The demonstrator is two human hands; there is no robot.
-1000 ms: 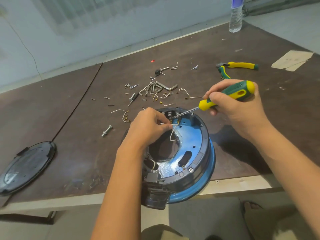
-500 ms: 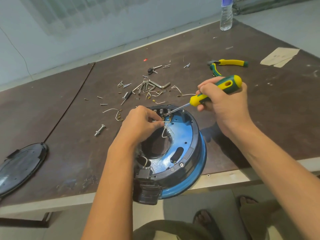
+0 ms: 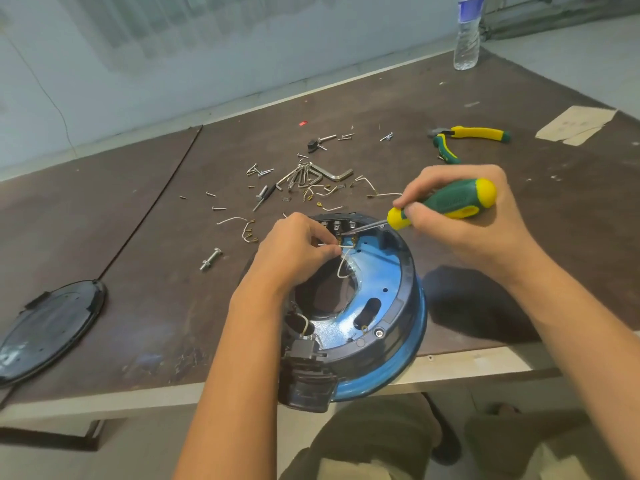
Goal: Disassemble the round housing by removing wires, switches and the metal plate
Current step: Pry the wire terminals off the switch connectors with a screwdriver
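Housing (image 3: 398, 306) at near tabletop (image 3: 156, 271) edge, overhanging it. Far rim occupied: left grip (image 3: 294, 251) over far-left, pinching white wire (image 3: 343, 268); right grip (image 3: 467, 223) holds screwdriver (image 3: 446, 202) above far-right, with the shaft slanting across between them. Central opening and near-right rim uncovered from above. Behind housing: hex keys (image 3: 311, 176), screws (image 3: 259, 171) and wire offcuts (image 3: 232, 220) strewn close. Bolt (image 3: 209, 259) lies near the housing's left side. Bare stretch between bolt and dark cover (image 3: 52, 327) at left edge; another right of housing. Pliers (image 3: 474, 133), paper scrap (image 3: 575, 124) and bottle (image 3: 467, 39) well apart, far right.
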